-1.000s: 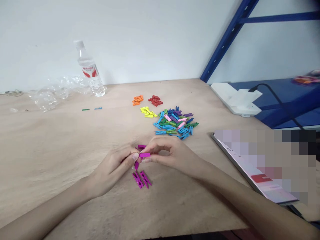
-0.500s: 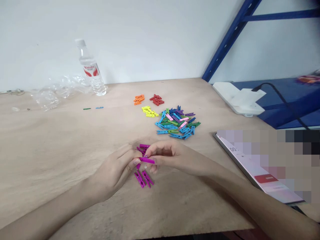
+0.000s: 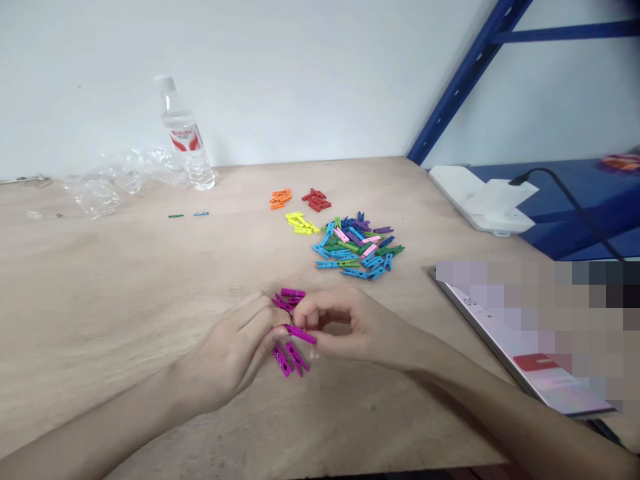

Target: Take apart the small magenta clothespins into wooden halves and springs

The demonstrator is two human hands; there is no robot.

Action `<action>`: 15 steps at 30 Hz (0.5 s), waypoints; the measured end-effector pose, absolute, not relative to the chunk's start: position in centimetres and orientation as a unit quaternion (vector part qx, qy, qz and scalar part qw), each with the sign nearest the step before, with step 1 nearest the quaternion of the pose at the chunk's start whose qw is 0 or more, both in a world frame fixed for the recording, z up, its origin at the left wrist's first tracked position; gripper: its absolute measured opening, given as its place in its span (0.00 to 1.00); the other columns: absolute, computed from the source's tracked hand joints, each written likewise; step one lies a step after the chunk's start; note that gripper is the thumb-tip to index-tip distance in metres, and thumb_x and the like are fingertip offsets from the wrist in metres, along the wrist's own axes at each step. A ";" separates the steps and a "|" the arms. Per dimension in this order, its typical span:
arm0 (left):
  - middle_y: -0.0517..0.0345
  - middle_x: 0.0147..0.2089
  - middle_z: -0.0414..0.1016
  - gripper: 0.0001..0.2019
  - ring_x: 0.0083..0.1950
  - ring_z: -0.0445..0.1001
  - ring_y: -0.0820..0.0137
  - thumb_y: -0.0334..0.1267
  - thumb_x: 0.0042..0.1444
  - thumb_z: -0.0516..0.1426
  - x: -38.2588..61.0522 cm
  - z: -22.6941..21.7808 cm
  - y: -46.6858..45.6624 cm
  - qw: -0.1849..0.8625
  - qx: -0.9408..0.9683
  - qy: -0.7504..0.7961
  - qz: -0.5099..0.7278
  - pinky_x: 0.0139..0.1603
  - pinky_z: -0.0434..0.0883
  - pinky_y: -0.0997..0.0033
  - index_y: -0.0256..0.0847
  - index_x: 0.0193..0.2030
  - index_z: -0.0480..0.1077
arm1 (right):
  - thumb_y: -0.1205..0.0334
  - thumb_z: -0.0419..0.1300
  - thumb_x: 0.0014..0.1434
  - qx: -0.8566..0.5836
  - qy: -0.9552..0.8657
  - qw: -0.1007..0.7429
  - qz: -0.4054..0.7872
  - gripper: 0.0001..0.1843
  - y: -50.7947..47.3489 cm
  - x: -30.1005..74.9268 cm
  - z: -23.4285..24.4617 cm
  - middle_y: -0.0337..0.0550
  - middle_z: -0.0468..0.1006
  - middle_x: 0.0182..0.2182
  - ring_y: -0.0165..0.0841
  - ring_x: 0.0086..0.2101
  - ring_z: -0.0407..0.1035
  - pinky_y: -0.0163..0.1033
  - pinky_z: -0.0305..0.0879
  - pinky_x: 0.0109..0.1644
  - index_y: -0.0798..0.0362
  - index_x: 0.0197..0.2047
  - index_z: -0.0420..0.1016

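Note:
Both hands meet over the table, each pinching a magenta clothespin [image 3: 303, 335]. My left hand [image 3: 225, 350] has its thumb and fingers closed on the left end, which is mostly covered. My right hand [image 3: 365, 327] is closed on the right part of it, thumb below and fingers above. Just below lie two more magenta clothespins [image 3: 299, 360] side by side. Other magenta clothespins [image 3: 293, 293] lie behind the fingers, partly covered. Beyond my right hand is a mixed heap of clothespins [image 3: 355, 243] in blue, green, purple and pink.
Small piles of yellow [image 3: 302, 224], orange [image 3: 281, 198] and red clothespins [image 3: 317, 199] lie farther back. A water bottle [image 3: 187, 141] and clear plastic wrapping [image 3: 115, 180] stand at back left. On the right are a phone-like screen [image 3: 505, 347] and a white power strip [image 3: 480, 200].
The held clothespin has tilted, its right end now lower. My right hand has shifted slightly down and right around it. The whole view has moved a little.

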State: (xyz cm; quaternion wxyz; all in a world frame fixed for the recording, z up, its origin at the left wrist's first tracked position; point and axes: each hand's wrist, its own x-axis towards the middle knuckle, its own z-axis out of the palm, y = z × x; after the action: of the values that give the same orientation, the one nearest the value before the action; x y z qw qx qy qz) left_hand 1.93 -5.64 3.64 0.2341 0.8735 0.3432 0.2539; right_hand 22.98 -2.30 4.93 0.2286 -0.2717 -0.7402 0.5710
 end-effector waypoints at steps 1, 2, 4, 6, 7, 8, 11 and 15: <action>0.53 0.35 0.67 0.11 0.36 0.64 0.67 0.36 0.66 0.44 1.9 3.6 -5.7 0.227 0.873 0.346 0.257 0.38 0.65 0.65 0.39 0.38 0.65 | 0.58 0.59 0.57 -0.268 -0.752 0.231 0.557 0.08 -2.3 22.9 5.0 0.36 0.67 0.25 0.27 0.27 0.61 0.33 0.58 0.32 0.54 0.32 0.71; 0.53 0.35 0.67 0.11 0.36 0.64 0.67 0.37 0.66 0.44 1.9 3.6 -5.7 0.222 0.872 0.349 0.261 0.37 0.65 0.66 0.39 0.39 0.65 | 0.57 0.59 0.58 -0.268 -0.758 0.232 0.547 0.09 -2.3 22.9 5.0 0.36 0.67 0.24 0.27 0.27 0.61 0.33 0.58 0.31 0.54 0.32 0.71; 0.54 0.34 0.66 0.10 0.36 0.64 0.67 0.37 0.66 0.45 1.9 3.6 -5.7 0.218 0.871 0.352 0.266 0.37 0.65 0.66 0.39 0.39 0.65 | 0.55 0.59 0.58 -0.278 -0.757 0.235 0.542 0.11 -2.5 22.7 4.8 0.37 0.68 0.23 0.27 0.26 0.61 0.33 0.58 0.30 0.55 0.31 0.72; 0.55 0.34 0.66 0.10 0.35 0.64 0.67 0.37 0.66 0.45 1.9 3.6 -5.7 0.222 0.869 0.355 0.264 0.38 0.64 0.66 0.39 0.39 0.65 | 0.54 0.59 0.58 -0.294 -0.743 0.236 0.554 0.13 -2.6 22.6 4.6 0.37 0.69 0.23 0.27 0.25 0.61 0.33 0.58 0.29 0.55 0.30 0.71; 0.55 0.34 0.66 0.10 0.35 0.64 0.67 0.37 0.66 0.44 1.9 3.6 -5.7 0.229 0.866 0.358 0.263 0.38 0.64 0.66 0.39 0.39 0.65 | 0.54 0.59 0.58 -0.297 -0.734 0.234 0.564 0.13 -2.7 22.5 4.4 0.37 0.68 0.22 0.26 0.24 0.60 0.33 0.57 0.29 0.55 0.30 0.70; 0.55 0.34 0.66 0.10 0.36 0.64 0.67 0.37 0.66 0.44 2.0 3.6 -5.7 0.239 0.862 0.364 0.261 0.38 0.64 0.66 0.39 0.38 0.64 | 0.53 0.59 0.58 -0.300 -0.726 0.230 0.575 0.13 -2.8 22.5 4.3 0.36 0.67 0.22 0.26 0.24 0.59 0.33 0.57 0.28 0.55 0.30 0.70; 0.56 0.36 0.67 0.11 0.38 0.65 0.68 0.36 0.67 0.43 2.4 3.8 -5.8 0.304 0.834 0.383 0.255 0.41 0.64 0.67 0.40 0.39 0.64 | 0.54 0.60 0.57 -0.313 -0.715 0.218 0.586 0.13 -2.8 22.6 4.2 0.35 0.65 0.22 0.24 0.23 0.56 0.31 0.53 0.25 0.55 0.29 0.68; 0.58 0.37 0.69 0.11 0.38 0.66 0.70 0.35 0.67 0.42 2.8 4.7 -5.7 0.393 0.811 0.370 0.225 0.41 0.64 0.70 0.41 0.39 0.64 | 0.58 0.62 0.55 -0.324 -0.722 0.170 0.587 0.13 -2.6 23.0 4.4 0.30 0.57 0.18 0.22 0.21 0.50 0.30 0.45 0.22 0.55 0.25 0.64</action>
State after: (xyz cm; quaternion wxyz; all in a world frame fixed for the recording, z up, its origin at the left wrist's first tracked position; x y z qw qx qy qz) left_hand 2.76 -5.75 4.66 0.3933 0.8108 0.3702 0.2254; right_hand 23.02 -2.60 4.41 0.1702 -0.3236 -0.7223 0.5870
